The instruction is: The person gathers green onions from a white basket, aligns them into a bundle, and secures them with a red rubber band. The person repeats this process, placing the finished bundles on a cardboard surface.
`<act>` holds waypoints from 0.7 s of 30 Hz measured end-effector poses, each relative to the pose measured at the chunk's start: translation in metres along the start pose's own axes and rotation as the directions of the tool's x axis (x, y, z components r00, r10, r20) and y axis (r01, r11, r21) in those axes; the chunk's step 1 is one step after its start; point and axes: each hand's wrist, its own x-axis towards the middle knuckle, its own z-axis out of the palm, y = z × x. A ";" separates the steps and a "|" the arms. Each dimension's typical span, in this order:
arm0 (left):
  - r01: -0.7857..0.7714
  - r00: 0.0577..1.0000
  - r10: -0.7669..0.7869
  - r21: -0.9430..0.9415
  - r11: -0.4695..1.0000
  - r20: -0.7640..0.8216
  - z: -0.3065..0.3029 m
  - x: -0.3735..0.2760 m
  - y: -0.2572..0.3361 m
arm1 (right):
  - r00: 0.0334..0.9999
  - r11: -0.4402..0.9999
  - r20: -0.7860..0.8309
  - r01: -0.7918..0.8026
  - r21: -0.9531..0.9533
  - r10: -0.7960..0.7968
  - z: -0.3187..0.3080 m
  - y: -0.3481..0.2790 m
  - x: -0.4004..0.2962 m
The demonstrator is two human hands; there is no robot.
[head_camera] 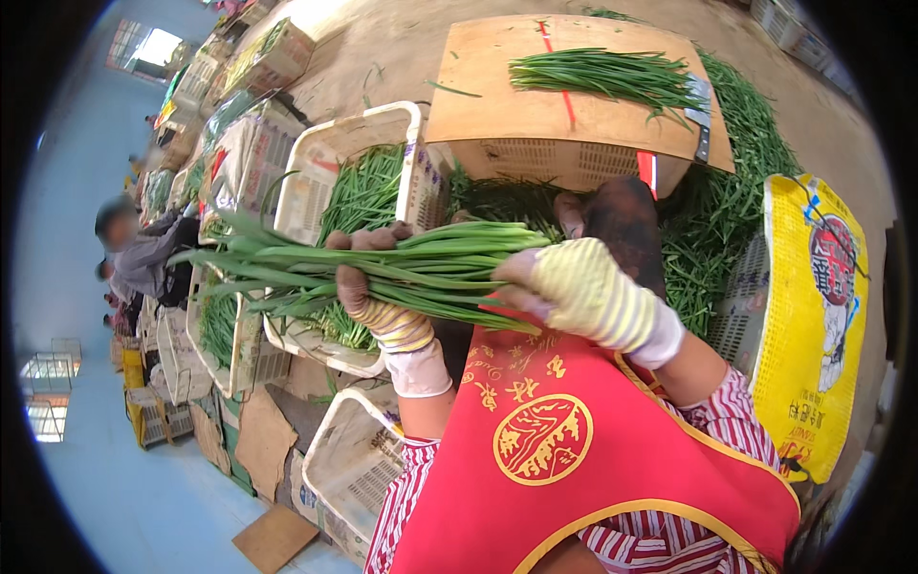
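My left hand (380, 287), in a striped work glove with dark fingers, is closed around the middle of a bunch of long green leafy stalks, likely garlic chives (430, 265). At the bunch's pale stem end is my right hand (574, 287), also gloved, its fingertips against the stems; whether they pinch any is unclear. The leaf tips spread out to the left. Beyond my hands, a wooden board (488, 79) rests on an upturned plastic crate and bears a second bunch (602, 75) and a cleaver (699, 107) with a black handle.
A white plastic crate (412, 165) of greens stands behind the held bunch; another crate (351, 423) is at lower left. Loose greens (746, 107) are heaped right of the board. A yellow sack (817, 330) lies at right. A person (150, 251) sits among crates at far left.
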 end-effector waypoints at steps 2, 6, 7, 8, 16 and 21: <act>-0.077 0.997 0.077 -0.020 0.997 0.030 -0.027 0.009 0.019 | 0.988 0.968 -0.069 -0.117 0.223 0.135 -0.016 0.008 -0.029; -0.188 0.954 0.193 0.047 0.981 -0.231 -0.055 0.004 0.051 | 0.820 0.804 -0.063 -0.570 -0.172 0.569 -0.074 0.054 -0.109; -0.193 0.947 0.210 0.090 0.977 -0.244 -0.049 0.003 0.044 | 0.653 0.493 -0.024 -0.594 -0.636 0.757 -0.083 0.077 -0.141; -0.189 0.942 0.218 0.136 0.973 -0.254 -0.034 0.001 0.034 | 0.705 0.464 -0.121 -0.576 -0.673 0.699 -0.081 0.070 -0.145; -0.021 0.998 0.016 -0.074 0.997 -0.067 0.002 0.006 -0.007 | 0.997 0.904 -0.046 0.037 -0.426 -0.063 0.009 0.002 -0.007; -0.092 0.990 0.091 -0.005 0.996 -0.104 -0.011 0.006 0.012 | 0.997 0.957 0.074 0.009 -0.291 0.013 -0.017 0.012 -0.026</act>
